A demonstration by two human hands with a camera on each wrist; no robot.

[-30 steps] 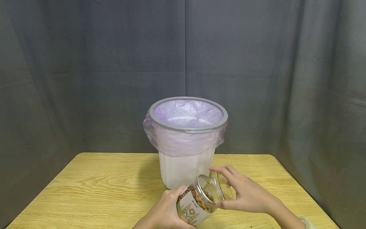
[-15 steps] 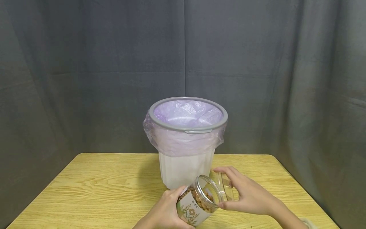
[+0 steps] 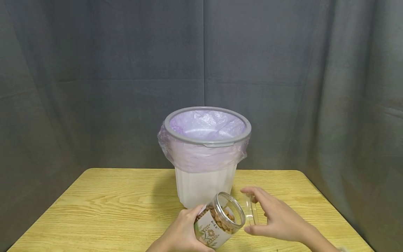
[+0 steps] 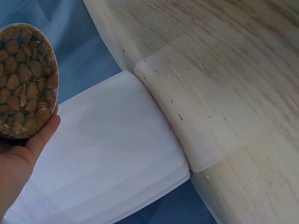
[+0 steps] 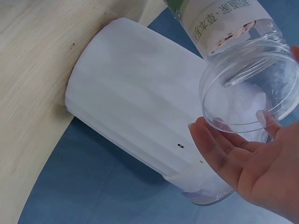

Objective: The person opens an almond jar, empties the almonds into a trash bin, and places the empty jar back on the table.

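Note:
My left hand grips a clear jar of nuts with a floral label, tilted with its open mouth facing up and to the right. The jar's base full of nuts shows in the left wrist view, held by that hand. My right hand pinches the clear round lid just right of the jar mouth, a small gap between them. In the right wrist view the lid sits between thumb and fingertips, next to the jar.
A white bin with a grey rim and a purple liner stands on the wooden table just behind the jar. Grey curtains hang behind. The table's rounded corners lie at the back left and right.
My right hand has drawn the lid away from the jar mouth, to the right and slightly down. The left hand and the jar have stayed still.

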